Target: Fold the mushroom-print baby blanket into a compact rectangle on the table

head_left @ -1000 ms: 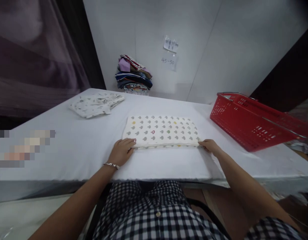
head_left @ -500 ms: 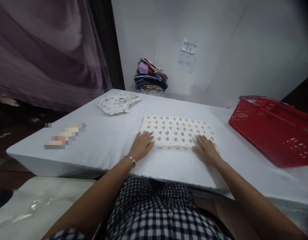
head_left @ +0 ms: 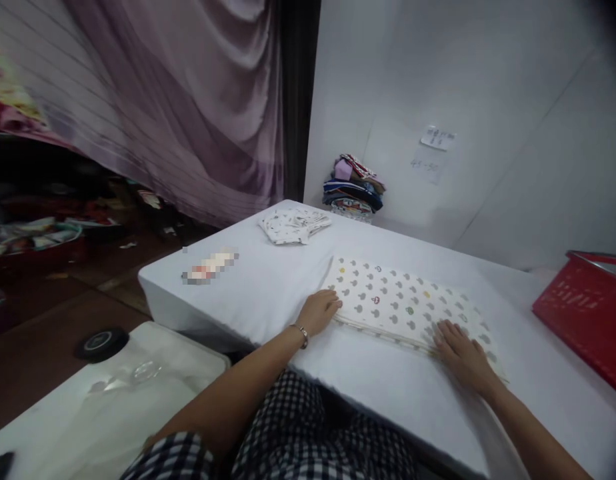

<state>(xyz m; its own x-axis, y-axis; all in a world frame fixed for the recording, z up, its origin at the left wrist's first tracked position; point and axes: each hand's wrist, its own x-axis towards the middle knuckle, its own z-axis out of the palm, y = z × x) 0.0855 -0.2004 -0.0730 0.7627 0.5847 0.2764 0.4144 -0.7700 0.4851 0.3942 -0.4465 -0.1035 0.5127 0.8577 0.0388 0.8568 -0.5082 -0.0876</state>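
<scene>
A folded white cloth [head_left: 398,300] with grey, red, yellow and green mushroom-like prints lies flat on the white-covered table [head_left: 383,393]. My left hand [head_left: 320,311], with a bracelet at its wrist, rests on the cloth's near left corner, fingers stretched out. Toward the near right end, my right hand [head_left: 461,353] lies on the cloth with its fingers extended. Neither hand grips anything. Farther back on the table is a loosely folded white garment [head_left: 294,227] with small dark prints.
A red plastic basket [head_left: 585,317] stands at the right. Folded clothes [head_left: 354,187] are stacked by the wall beyond the table. A blurred-out item [head_left: 208,267] lies at the table's left. Below left is a pale surface [head_left: 153,393] with a black round object [head_left: 103,343].
The view has turned to the left, so everything sits farther right in the picture. Both hands remain flat on the folded cloth, which looks unchanged.
</scene>
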